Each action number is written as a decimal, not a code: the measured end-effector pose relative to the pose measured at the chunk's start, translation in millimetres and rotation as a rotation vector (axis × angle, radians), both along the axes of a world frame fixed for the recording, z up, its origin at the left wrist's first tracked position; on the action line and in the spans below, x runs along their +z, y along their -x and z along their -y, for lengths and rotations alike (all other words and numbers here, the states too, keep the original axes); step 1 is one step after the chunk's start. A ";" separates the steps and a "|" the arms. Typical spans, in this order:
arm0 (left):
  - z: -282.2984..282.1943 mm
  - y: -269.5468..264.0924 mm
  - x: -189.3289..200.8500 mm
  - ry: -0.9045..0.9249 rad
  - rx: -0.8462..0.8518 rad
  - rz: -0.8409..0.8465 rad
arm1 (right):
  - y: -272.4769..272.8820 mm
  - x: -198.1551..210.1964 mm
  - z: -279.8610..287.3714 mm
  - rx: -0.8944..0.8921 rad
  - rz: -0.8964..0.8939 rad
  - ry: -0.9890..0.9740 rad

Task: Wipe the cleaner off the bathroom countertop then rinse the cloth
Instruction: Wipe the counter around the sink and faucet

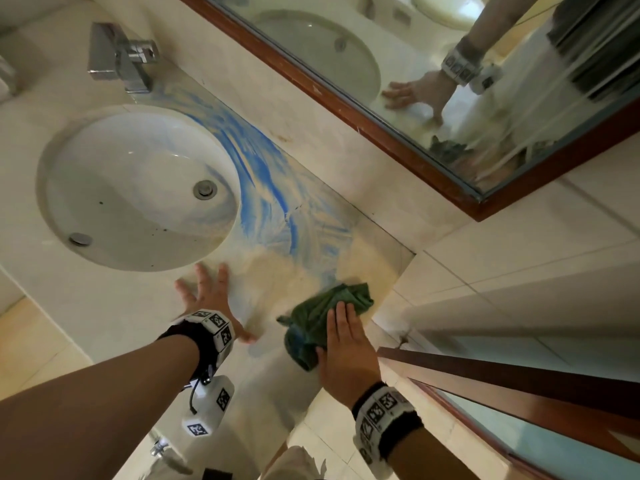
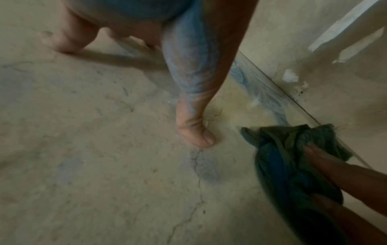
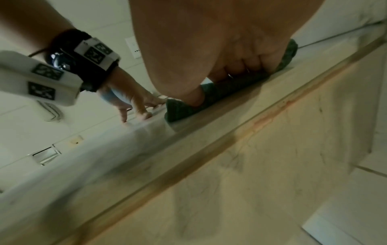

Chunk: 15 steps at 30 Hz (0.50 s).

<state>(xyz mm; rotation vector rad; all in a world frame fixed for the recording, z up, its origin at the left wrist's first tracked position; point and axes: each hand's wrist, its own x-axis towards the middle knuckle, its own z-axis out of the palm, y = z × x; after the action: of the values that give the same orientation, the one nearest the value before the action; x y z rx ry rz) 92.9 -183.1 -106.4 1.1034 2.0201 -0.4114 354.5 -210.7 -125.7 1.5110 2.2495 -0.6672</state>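
Note:
Streaks of blue cleaner (image 1: 256,168) (image 2: 251,79) curve across the beige marble countertop (image 1: 294,265) from the faucet round the basin's right side. A crumpled green cloth (image 1: 311,320) (image 2: 282,157) (image 3: 209,97) lies at the streaks' near end, close to the front right corner. My right hand (image 1: 346,348) (image 2: 345,175) (image 3: 220,49) lies over it, fingers stretched forward and pressing it down. My left hand (image 1: 207,292) (image 3: 136,102) rests flat on the counter left of the cloth with fingers spread. Blue cleaner smears its thumb (image 2: 194,116) and palm.
A round white sink (image 1: 121,168) is set into the counter at left, with a chrome faucet (image 1: 121,60) behind it. A wood-framed mirror (image 1: 450,81) hangs above the back edge. A tiled side wall (image 1: 485,271) and a wooden door frame (image 1: 519,386) bound the right.

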 end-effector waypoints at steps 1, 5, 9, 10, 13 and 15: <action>-0.1 0.0 0.2 0.001 0.001 0.002 | 3.1 -1.7 -2.8 0.005 -0.001 -0.014; -0.8 0.8 -0.5 -0.004 -0.003 0.011 | 28.2 0.0 -48.2 0.032 0.019 -0.104; 0.6 1.2 -1.1 -0.004 -0.005 0.014 | 51.8 14.2 -77.7 -0.012 0.052 -0.024; 0.2 1.5 -0.5 0.000 -0.007 0.013 | 51.4 14.3 -72.0 -0.032 0.047 -0.023; 0.0 2.1 1.2 -0.005 -0.009 0.013 | 34.6 9.6 -27.1 -0.059 0.018 -0.063; 0.1 2.5 1.1 -0.016 -0.002 0.021 | 23.3 9.8 6.0 -0.055 -0.007 -0.024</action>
<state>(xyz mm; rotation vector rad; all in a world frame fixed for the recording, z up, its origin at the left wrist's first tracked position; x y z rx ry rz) 90.4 -183.2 -105.4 1.1148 2.0077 -0.3832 331.2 -216.7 -115.9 1.5893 2.2361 -0.6638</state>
